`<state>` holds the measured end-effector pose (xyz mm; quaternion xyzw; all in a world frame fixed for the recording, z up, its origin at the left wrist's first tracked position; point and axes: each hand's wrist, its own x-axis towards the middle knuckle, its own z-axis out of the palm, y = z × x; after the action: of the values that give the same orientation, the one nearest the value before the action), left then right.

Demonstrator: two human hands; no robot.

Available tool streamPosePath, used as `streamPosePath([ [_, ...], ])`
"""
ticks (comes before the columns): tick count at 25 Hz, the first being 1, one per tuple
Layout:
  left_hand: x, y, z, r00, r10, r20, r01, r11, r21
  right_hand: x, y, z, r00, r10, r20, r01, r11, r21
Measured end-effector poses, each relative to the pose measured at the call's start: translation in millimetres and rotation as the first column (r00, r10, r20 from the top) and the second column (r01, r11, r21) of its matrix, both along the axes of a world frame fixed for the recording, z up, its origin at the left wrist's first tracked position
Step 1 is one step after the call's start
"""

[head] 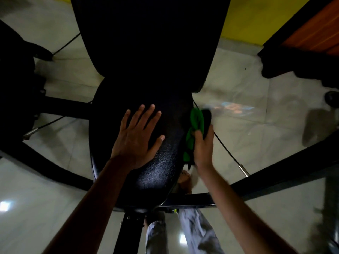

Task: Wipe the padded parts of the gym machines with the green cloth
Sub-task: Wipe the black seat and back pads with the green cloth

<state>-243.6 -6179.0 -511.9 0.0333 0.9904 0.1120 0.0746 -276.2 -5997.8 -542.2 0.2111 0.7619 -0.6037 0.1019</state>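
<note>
A black padded seat (156,173) of a gym machine fills the middle of the view, with the black padded backrest (150,43) rising behind it. My left hand (137,138) rests flat on the seat top, fingers spread and straight. My right hand (202,147) grips the green cloth (196,123) and holds it against the seat's right edge. The cloth is bunched, and part of it hangs down along the seat's side. My right fingers are partly hidden behind the cloth.
Black frame bars (278,167) of the machine run out to both sides over a glossy pale tiled floor (247,88). A thin cable (227,151) with a metal end hangs by the seat's right side. A yellow wall (256,17) and a brown panel (315,28) stand at the back right.
</note>
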Motion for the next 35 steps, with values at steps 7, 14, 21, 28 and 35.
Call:
streamPosePath([
  [7,1.1,-2.6,1.5,1.000,-0.010,-0.024,0.011,0.999,0.031,142.5,-23.5,12.1,0.974,-0.181,0.139,0.184,0.983,-0.009],
  [14,16.6,-1.4,3.8,0.999,0.016,-0.039,-0.015,1.000,0.009,1.2,-0.6,12.2,0.954,0.239,-0.180,-0.179,0.938,0.298],
  [21,37.9,19.5,8.7,0.927,0.372,-0.053,-0.374,0.927,-0.036,-106.9,-48.2,32.5,0.243,0.969,0.053,-0.474,0.070,0.878],
  [28,39.8,20.8,6.3,0.857,0.498,-0.131,-0.493,0.867,0.071,-163.9,-163.4,33.1,0.049,0.969,0.244,-0.510,-0.186,0.840],
  [35,41.3,21.2,5.5,0.848,0.506,-0.155,-0.499,0.862,0.083,-137.9,-119.8,38.5,0.100,0.982,0.159,-0.488,-0.091,0.868],
])
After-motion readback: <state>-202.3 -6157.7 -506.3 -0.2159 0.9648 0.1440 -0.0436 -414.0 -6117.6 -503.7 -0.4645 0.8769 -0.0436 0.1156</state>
